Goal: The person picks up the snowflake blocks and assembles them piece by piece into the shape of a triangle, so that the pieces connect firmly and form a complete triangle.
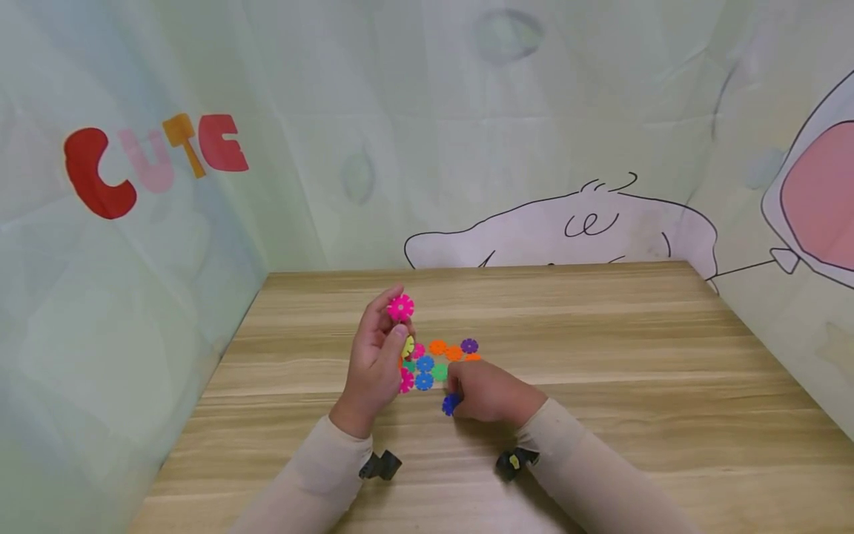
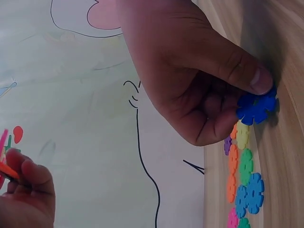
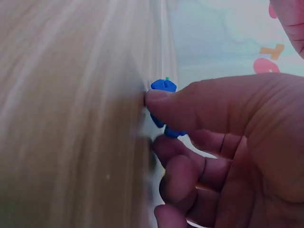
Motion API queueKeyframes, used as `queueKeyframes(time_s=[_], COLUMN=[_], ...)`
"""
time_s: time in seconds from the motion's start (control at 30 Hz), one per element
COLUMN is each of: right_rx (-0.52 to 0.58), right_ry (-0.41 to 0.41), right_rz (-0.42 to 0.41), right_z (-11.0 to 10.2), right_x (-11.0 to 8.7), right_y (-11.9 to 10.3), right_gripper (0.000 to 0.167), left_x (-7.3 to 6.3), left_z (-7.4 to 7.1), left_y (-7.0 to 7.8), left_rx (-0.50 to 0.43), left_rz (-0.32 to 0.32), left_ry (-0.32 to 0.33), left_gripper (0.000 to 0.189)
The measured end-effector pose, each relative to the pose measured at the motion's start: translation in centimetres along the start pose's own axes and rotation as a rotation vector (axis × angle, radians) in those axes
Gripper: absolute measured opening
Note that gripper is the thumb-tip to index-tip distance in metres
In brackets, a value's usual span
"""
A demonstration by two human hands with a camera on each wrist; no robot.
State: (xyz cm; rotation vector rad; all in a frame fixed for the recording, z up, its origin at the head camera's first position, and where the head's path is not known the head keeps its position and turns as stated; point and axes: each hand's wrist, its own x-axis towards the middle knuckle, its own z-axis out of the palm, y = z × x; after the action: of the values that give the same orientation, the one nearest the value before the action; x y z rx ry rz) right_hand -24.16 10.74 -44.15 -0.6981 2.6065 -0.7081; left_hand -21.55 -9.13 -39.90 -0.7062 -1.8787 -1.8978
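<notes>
Left hand clasping a pink-topped flower-disc cluster, my right hand pinches a dark-blue disc, best by its rim.

Smooth, apparently plastic blue disc

We see a dark-blue notched plastic disc pinched in the right hand; the left hand holds a pink notched disc above a yellow disc.

Pale green walls with CUTE lettering and a cartoon figure, behind and beside a wood-grain table
</notes>
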Motion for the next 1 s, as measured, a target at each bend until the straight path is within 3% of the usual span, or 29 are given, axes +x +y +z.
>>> queueKeyframes(time_s=[0.13, 0.23, 0.47, 0.63, 0.83, 1.0], right_rx=[0.072, 0.189, 0.632, 0.860, 0.877, 0.889], right_ry=[-0.032, -0.026, 0.190, 0.256, 0.322, 0.332], right_rz=[-0.023, -0.059, -0.159, -0.233, -0.255, -0.268], right_z=[-0.2, -0.6, -3.4, -5.0, -5.6, -5.6], right_x=[0.2, 0.3, -1.2, -3.1, -4.5, -4.8], right_y=[0.7, 1.0, -0.6, -2.3, -3.5, -3.8], right_gripper=[0.021, 0.019, 0.033, 0.037, 0.034, 0.032], left_x=[-0.1, -0.2, -0.3, -0.3, -0.5, -0.7], left_z=[0.1, 0.1, 0.1, 0.2, 0.4, 0.5], left_y=[0.1, 0.1, -0.1, 0.0, -0.1, -0.1], left_rx=[-0.005, -0.008, 0.000, 0.008, 0.008, 0.038], left_rz=[-0.025, -0.032, -0.031, 0.001, 0.066, 0.101], left_ry=[-0.012, -0.024, -0.047, -0.079, -0.142, -0.183], left_gripper=[0.050, 0.050, 0.050, 0.049, 0.050, 0.051])
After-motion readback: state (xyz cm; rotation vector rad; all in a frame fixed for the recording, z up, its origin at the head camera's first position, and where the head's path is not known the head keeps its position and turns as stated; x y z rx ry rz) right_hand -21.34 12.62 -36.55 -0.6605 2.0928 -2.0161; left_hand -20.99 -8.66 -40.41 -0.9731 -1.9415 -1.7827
